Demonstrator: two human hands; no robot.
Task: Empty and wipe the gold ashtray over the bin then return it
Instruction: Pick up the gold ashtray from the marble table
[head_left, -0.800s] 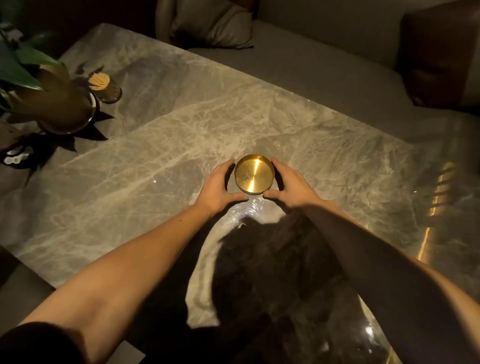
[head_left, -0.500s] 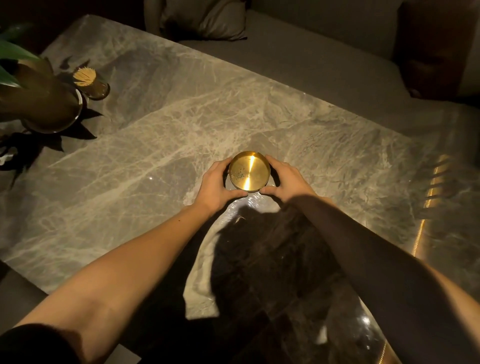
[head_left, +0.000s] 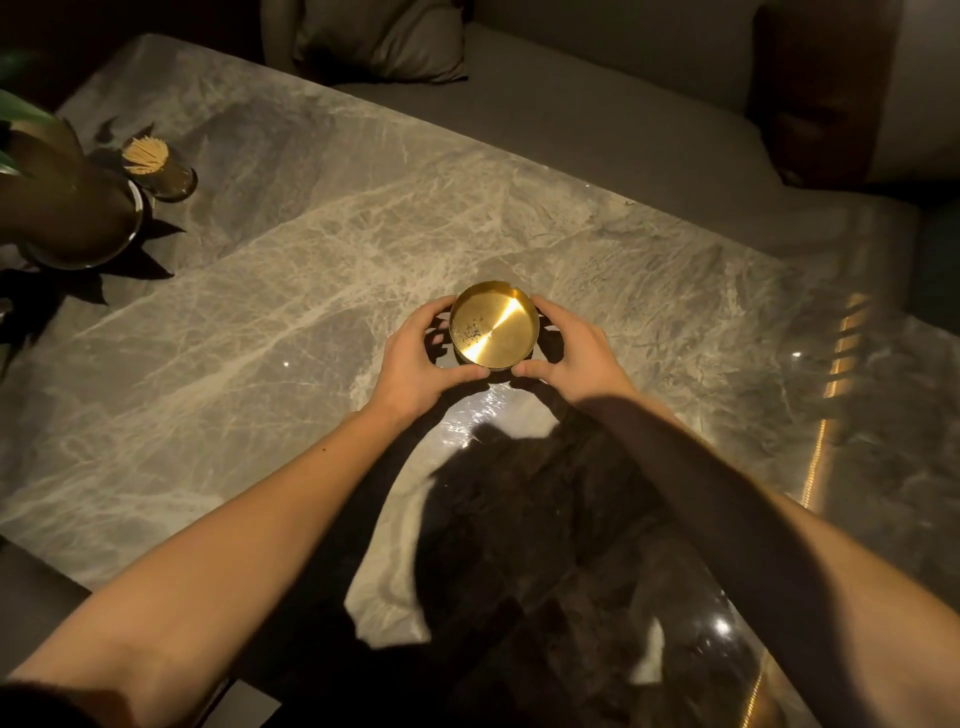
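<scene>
The round gold ashtray (head_left: 493, 325) is at the middle of the grey marble table (head_left: 260, 291), with a small patch of dark ash on its left inner floor. My left hand (head_left: 415, 364) cups its left side and my right hand (head_left: 566, 353) cups its right side, thumbs pressed against the near wall. It looks raised slightly off the tabletop, its shadow dark beneath it. No bin or cloth is in view.
A potted plant in a dark round pot (head_left: 67, 213) stands at the far left, with a jar of toothpicks (head_left: 158, 166) beside it. A grey sofa with a cushion (head_left: 384, 41) runs along the table's far side. A brown cushion (head_left: 821, 88) is at top right.
Both hands have closed in around the ashtray and gripped it. The ashtray now tilts a little toward me and appears lifted from the marble.
</scene>
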